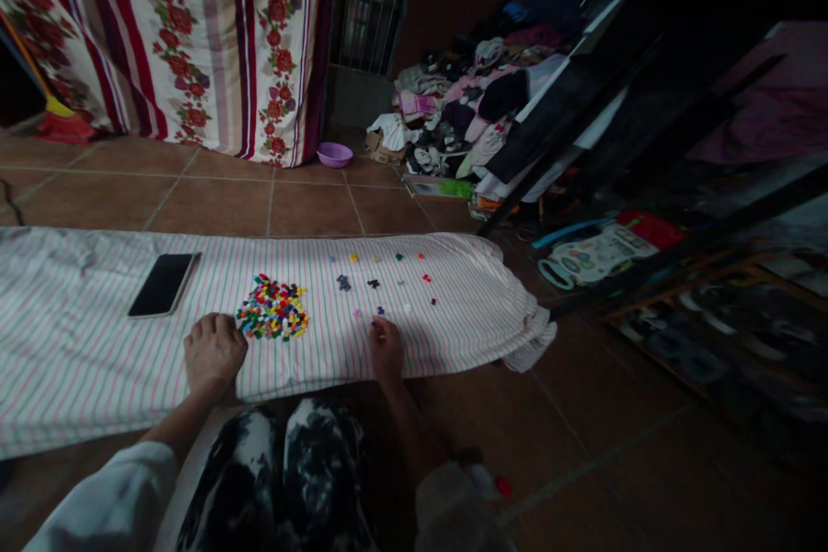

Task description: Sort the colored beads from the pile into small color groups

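A heap of small multicoloured pieces (275, 309), like beads, lies on a striped cloth (220, 276). My left hand (215, 349) rests at the heap's left edge, fingers curled under, so anything inside is hidden. To the right, small groups sorted by colour stand in loose rows: grey pieces (343, 283), black pieces (373, 283), red pieces (426, 278), yellow pieces (353, 257) and green pieces (399, 256). My right hand (388, 348) is closed in a pinch just below the purple pieces (380, 310); a tiny dark piece shows at its fingertips. Pink pieces (357, 313) lie nearby.
A phone (163, 285) lies on the cloth left of the heap. Beyond the cloth, a purple basin (335, 155) stands on the tiled floor before a floral curtain (174, 43). Piled clothes (466, 112) fill the back right; a dark rack (699, 224) stands at right.
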`<state>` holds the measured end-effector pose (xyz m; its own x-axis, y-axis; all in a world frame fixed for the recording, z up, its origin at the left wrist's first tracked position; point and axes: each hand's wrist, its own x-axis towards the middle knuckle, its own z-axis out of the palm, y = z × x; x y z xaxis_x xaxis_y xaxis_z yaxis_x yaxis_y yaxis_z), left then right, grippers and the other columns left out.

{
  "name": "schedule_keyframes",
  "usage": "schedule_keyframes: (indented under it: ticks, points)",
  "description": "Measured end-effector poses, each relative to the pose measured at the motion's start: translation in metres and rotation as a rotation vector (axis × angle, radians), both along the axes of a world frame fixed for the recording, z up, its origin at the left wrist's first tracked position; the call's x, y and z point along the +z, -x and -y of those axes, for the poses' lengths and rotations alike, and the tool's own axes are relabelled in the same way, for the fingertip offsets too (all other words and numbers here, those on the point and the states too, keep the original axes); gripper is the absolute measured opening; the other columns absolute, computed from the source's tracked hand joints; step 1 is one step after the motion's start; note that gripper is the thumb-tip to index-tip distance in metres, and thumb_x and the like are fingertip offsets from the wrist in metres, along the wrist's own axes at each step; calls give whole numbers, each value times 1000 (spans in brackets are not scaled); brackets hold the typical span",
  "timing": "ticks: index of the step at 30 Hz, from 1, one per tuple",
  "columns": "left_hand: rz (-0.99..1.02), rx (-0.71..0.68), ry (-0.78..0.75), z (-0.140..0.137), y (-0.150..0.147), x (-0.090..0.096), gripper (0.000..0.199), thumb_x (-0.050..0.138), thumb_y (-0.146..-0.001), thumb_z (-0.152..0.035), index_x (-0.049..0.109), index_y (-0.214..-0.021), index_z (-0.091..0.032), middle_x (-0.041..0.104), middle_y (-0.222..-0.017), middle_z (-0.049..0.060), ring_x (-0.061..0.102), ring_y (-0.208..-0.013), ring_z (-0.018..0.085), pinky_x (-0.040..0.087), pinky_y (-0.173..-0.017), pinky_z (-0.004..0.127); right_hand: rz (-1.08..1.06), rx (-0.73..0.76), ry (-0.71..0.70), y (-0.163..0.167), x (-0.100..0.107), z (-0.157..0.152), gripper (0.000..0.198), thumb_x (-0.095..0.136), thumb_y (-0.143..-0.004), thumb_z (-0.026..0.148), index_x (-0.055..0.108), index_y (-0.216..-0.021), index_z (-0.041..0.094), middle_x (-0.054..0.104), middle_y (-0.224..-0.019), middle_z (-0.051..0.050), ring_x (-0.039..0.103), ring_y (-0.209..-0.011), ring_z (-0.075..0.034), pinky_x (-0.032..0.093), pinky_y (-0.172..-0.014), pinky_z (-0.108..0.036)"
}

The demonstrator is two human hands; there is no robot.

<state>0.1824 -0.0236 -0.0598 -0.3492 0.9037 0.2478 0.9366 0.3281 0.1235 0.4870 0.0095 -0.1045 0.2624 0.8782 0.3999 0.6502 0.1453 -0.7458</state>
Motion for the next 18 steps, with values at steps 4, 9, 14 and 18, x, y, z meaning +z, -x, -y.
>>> schedule_keyframes:
  ticks: [4, 9, 14, 18]
  points:
    - [-6, 2, 14, 0, 0, 1, 28, 35, -87, -28, 55, -101, -15, 57, -106, 13, 50, -102, 27, 35, -80, 38, 41, -15, -28, -22, -2, -10, 27, 43, -86, 32, 62, -96, 15, 68, -89, -10, 61, -74, -18, 49, -72, -31]
    - [-27, 3, 5, 0, 0, 0, 27, 35, -87, -28, 55, -99, -15, 57, -106, 12, 50, -102, 27, 35, -80, 37, 145, 13, -22, -29, -2, -16, 21, 44, -87, 27, 61, -92, 17, 66, -90, -9, 60, -82, -20, 48, -79, -34]
    - [-18, 1, -6, -1, 1, -2, 27, 35, -87, -28, 55, -100, -15, 57, -106, 13, 50, -101, 27, 35, -80, 37, 223, 22, 13, -26, -3, -19, 20, 44, -87, 24, 63, -91, 18, 65, -91, -9, 58, -85, -20, 46, -82, -34]
    - [-3, 9, -4, -2, 1, -3, 28, 35, -87, -28, 56, -100, -15, 57, -107, 13, 50, -102, 27, 36, -81, 39, 240, -4, 51, -24, -2, -20, 21, 44, -86, 20, 64, -94, 18, 66, -93, -8, 58, -86, -19, 44, -82, -32]
